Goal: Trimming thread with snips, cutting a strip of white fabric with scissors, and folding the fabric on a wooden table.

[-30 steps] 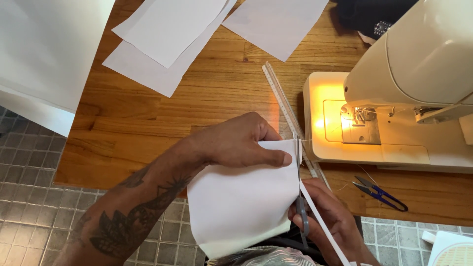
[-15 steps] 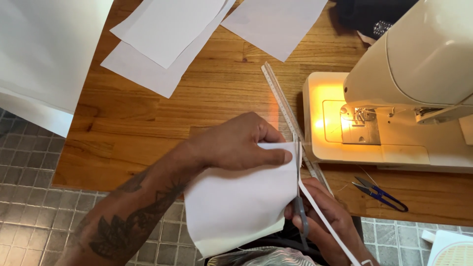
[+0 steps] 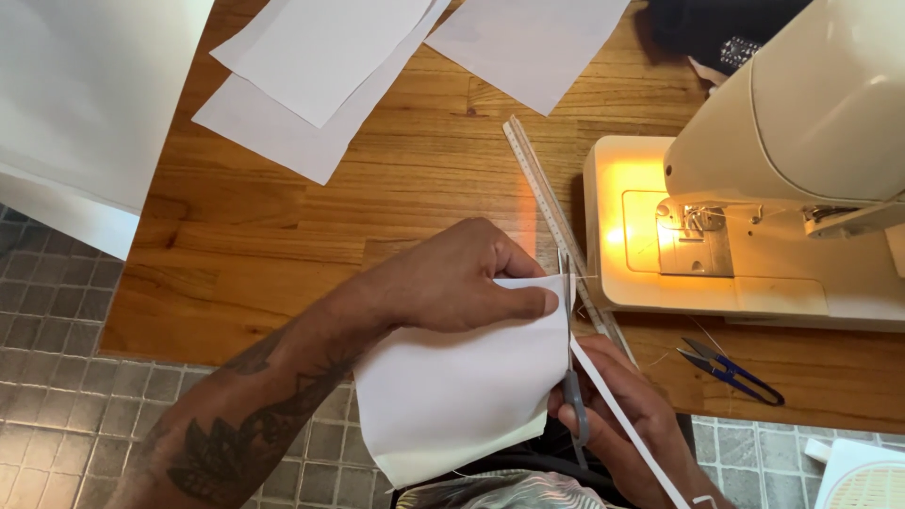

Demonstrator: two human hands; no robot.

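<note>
At the near edge of the wooden table (image 3: 283, 245), we hold a white fabric piece (image 3: 462, 396) and cut it with scissors (image 3: 570, 377). The scissors stand almost straight away from us, their long axis running from the handle near our body to the tips, which point toward the far side of the table. The blades lie along the right edge of the fabric. Our left hand (image 3: 462, 278) grips the upper right corner of the fabric, thumb and fingers pinched closed on it. Our right hand (image 3: 632, 424) is closed around the scissors handle; we cannot tell how wide the blades are.

The fabric is plain white, roughly rectangular, and hangs partly over the table edge above the grey tiled floor (image 3: 57, 396). A narrow white strip (image 3: 627, 424) runs from the cut down across our right hand.

Just beyond the scissors tips lies a long ruler (image 3: 542, 188), slanted. To the right stands a cream sewing machine (image 3: 811, 141) with its lamp on, and small blue thread snips (image 3: 731, 372) lie near it. Several white cut pieces (image 3: 320, 66) are spread farther away.
</note>
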